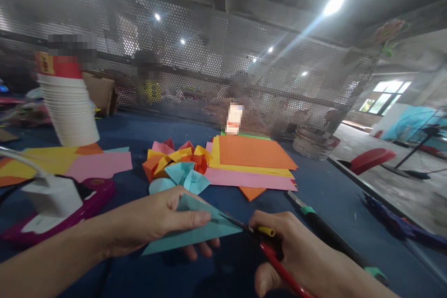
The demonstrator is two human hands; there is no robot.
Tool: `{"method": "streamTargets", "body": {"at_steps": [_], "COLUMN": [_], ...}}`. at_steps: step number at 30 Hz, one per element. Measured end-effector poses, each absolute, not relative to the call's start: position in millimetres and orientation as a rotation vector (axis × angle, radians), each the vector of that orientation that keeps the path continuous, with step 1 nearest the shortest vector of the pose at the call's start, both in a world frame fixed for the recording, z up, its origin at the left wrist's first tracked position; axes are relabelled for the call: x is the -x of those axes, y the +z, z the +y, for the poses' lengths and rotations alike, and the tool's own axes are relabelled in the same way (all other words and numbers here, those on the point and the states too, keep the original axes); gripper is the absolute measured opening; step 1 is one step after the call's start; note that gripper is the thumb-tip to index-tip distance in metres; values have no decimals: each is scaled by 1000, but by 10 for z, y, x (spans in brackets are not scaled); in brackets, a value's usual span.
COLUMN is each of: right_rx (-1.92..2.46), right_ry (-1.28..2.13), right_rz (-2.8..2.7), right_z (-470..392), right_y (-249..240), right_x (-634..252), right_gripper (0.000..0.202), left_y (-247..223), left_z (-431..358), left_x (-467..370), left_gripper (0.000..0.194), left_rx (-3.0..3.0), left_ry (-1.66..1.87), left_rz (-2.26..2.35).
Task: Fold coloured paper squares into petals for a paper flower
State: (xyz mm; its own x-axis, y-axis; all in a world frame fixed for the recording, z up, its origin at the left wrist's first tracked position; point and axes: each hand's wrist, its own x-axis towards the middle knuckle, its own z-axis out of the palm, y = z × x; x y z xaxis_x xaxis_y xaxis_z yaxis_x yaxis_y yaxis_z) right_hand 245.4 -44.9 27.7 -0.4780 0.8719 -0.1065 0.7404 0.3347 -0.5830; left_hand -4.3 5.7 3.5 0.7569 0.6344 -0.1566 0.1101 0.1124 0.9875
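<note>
Above the blue table, the left hand pinched teal paper and the right hand gripped scissors, cutting apparently being in hand and next requiring steady alignment.

We're up at head height, one camera peering forward and down from above and behind the left hand and right hand. Both are close to the lens, and past them the view stretches over the blue tabletop to the perforated screen well beyond!
</note>
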Motion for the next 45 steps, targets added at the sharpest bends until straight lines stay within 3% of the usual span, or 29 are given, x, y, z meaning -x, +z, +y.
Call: {"method": "streamTargets", "body": {"at_steps": [21,33,45], "right_rx": [1417,1460,1474], "right_ry": [950,665,709], "right_rz": [-2284,-2441,-2443], "right_z": [-432,-494,-520], "right_y": [145,204,149], "right_x": [-2435,-2436,-2430], "right_gripper": [51,39,34], "left_y": [31,19,-15], "left_z": [29,16,-9], "left_x": [13,-4,-33], "left_gripper": [28,29,30], "left_rx": [-1433,-1471,-1462], "left_ry": [383,368,346], "left_rz": [602,582,521]}}
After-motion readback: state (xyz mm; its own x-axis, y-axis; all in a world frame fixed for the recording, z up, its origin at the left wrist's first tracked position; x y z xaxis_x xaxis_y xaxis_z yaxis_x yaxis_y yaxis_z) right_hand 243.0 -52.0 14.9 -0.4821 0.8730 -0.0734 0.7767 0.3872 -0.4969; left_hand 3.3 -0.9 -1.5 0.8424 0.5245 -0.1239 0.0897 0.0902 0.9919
